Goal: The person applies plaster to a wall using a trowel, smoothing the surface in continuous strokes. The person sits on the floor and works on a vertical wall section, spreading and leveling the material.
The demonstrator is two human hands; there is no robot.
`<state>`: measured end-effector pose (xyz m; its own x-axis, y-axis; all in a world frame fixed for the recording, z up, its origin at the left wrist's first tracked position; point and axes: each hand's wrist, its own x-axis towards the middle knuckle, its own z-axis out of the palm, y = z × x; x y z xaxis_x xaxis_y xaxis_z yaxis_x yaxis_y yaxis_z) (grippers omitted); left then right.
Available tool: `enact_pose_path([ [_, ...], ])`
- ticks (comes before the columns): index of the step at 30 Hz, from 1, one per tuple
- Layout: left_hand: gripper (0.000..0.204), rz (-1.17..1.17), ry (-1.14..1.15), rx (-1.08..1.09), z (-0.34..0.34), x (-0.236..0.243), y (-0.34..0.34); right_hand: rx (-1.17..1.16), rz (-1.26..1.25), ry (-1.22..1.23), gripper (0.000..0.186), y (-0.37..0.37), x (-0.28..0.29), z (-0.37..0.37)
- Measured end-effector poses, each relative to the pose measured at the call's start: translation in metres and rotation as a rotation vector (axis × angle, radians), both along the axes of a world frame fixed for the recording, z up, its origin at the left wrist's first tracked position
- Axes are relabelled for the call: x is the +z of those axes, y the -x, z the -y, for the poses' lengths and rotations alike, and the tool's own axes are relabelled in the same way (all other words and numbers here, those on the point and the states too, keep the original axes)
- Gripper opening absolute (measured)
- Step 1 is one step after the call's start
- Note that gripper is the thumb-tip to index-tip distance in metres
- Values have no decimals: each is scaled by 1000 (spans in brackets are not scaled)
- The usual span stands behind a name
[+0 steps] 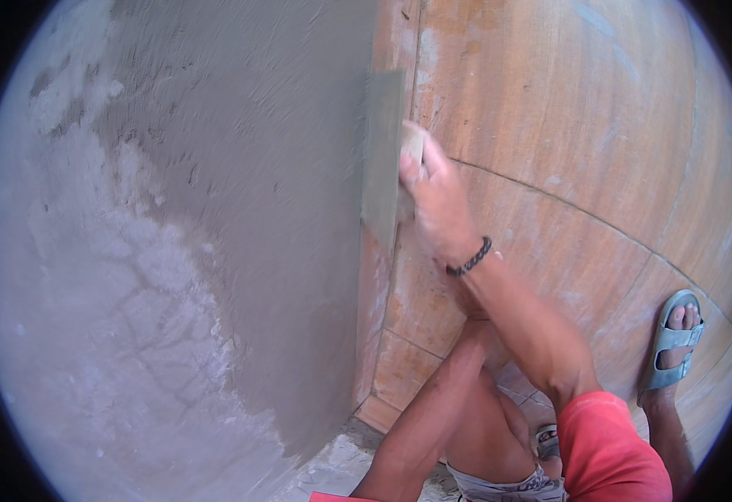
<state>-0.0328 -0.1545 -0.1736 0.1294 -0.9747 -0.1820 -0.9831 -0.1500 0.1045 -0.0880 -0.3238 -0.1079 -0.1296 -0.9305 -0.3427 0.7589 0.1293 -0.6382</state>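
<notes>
One trowel (381,159) just left of the right hand (440,201), with its blade lying along the border between smooth grey mortar (274,167) and orange tiles (567,125). Gripping the pale handle (413,144) in the right hand, fingers (435,152) curled closed round it. Best to keep pressure even, tilt the blade slightly, and follow the tile edge in long, steady strokes; ease off beside the tiles to avoid smearing them. Cannot make out the left hand, hidden behind the right forearm (525,309) below the bracelet (473,263), nor tell its opening or hold. Cannot see the underside of the blade, nor judge an upright or level lie for the mortar.
</notes>
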Motion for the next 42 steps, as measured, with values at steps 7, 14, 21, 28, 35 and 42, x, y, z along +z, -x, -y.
enact_pose_path([
  [7,75,-219,-188,296,-20,-36,-26,-5,154,-26,66,-19,6,-61],
  [14,72,4,185,-109,10,7,-2,-175,457,142,47,35,-33,32],
  [21,69,25,99,-52,9,6,-11,-154,176,70,52,8,14,39],
  [28,67,40,145,-101,14,24,-1,-201,-484,180,54,-38,119,-4],
  [35,73,-107,174,-27,8,10,-7,-196,-191,54,51,-3,63,-23],
  [42,70,-36,142,-90,8,-3,5,-138,-314,92,55,38,-12,45],
])
